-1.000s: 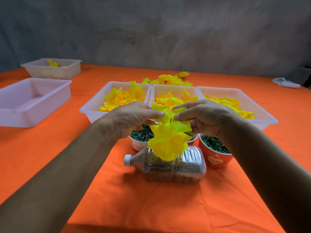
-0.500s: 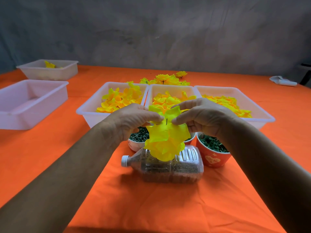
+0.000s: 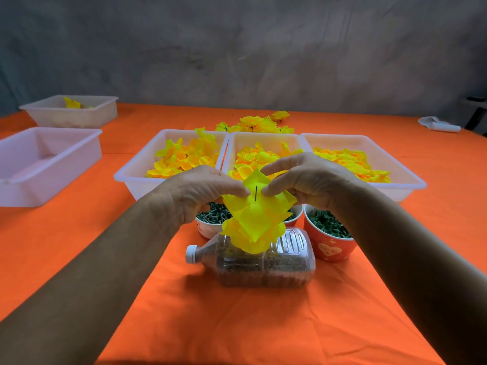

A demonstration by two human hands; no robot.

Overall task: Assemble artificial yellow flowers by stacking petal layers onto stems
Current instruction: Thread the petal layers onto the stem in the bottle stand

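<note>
Pinching a yellow petal stack [image 3: 254, 219] from both sides: left hand [image 3: 203, 192] and right hand [image 3: 303, 177] each curl fingertips onto the top petal layer, held in the air above a plastic bottle [image 3: 263, 262] lying on its side on the desk [image 3: 79, 246]. A thin dark stem tip [image 3: 256, 193] pokes up through the top layer between the two fingertips; the rest of the stem is hidden by petals. How many layers are stacked is hard to tell, since they overlap. Thumbs and palms are out of sight behind the hands and petals.

The bottle holds brownish granular fill, with a white cap to the left; its upper middle is covered by the petals. Behind it, a white cup [image 3: 210, 222] and a red cup [image 3: 329, 241] hold dark green pieces; a third cup between them is mostly hidden by the flower and right hand.

Further back, three white trays sit side by side: left tray [image 3: 137, 169], middle tray [image 3: 263, 139], right tray [image 3: 395, 164], all with loose yellow-orange petals. Finished flowers [image 3: 255, 123] lie behind them. At far left are an empty-looking tray [image 3: 52, 159], cut off at the edge, and another tray [image 3: 71, 111] with a bit of yellow inside. At far right is a white object [image 3: 438, 125], unclear what.
</note>
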